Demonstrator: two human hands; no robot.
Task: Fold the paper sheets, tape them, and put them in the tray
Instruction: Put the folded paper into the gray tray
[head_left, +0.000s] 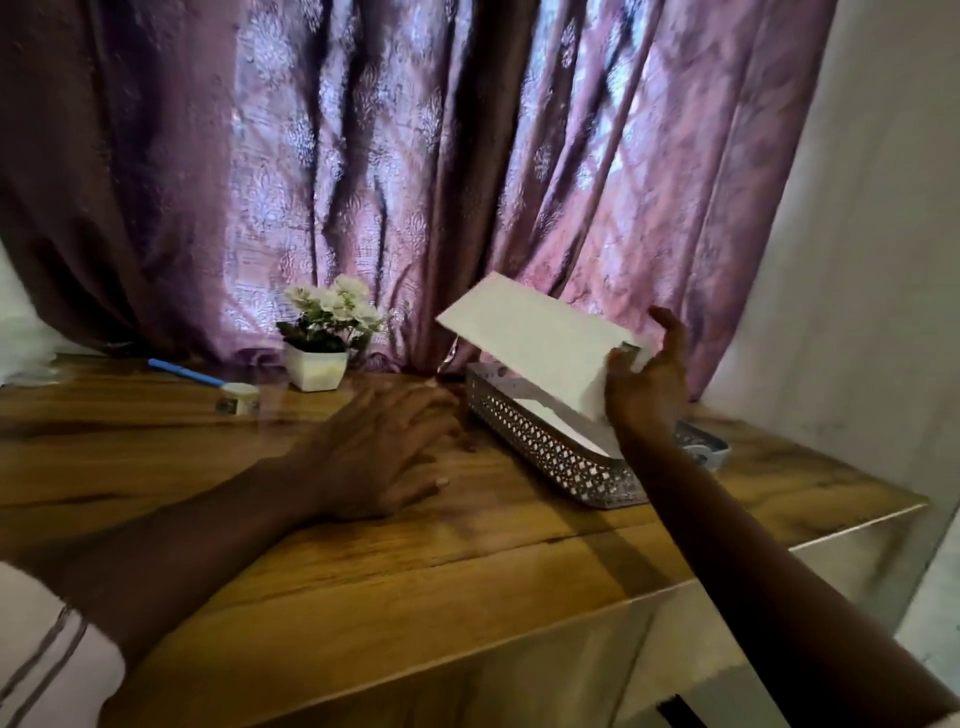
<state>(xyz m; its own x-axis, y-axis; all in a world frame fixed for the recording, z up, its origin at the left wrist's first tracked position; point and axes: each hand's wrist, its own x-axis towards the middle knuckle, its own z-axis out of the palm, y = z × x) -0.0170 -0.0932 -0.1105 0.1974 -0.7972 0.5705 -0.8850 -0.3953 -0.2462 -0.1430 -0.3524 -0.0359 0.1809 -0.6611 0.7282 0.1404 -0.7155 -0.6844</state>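
My right hand (647, 382) grips a folded white paper sheet (540, 338) by its right end and holds it tilted in the air above the tray (550, 457). The tray is a grey metal basket with a perforated wall, standing on the wooden table (363, 582) at the right. White paper (563, 423) lies inside it. My left hand (384, 447) rests flat on the table just left of the tray, fingers spread, with nothing in it.
A small white pot with white flowers (324, 338) stands at the back of the table. A blue-handled tool (187, 373) and a small tape dispenser (239, 399) lie at the back left. A purple curtain hangs behind. A pale object (701, 447) lies right of the tray.
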